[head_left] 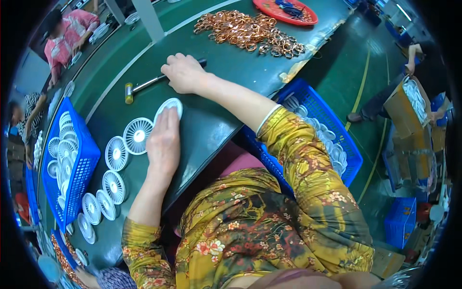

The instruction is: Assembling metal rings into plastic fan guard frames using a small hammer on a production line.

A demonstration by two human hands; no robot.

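Observation:
My left hand (164, 142) lies with straight fingers flat on a white slotted plastic disc (174, 104) on the green table. Closed around the handle of a small hammer (147, 85) is my right hand (184, 73). The hammer's brass-coloured head lies to the left and its black grip end shows past my knuckles. Beside my left hand rests another white disc (137, 136). From there several more, such as this spoked disc (113, 187), form a curved line toward the near left.
Copper-coloured rings (245, 30) are heaped at the far side, near a red tray (288, 13). A blue basket (86, 166) of discs stands at left; another blue basket (353, 159) with white parts is at my right. Co-workers (67, 38) sit beyond the table.

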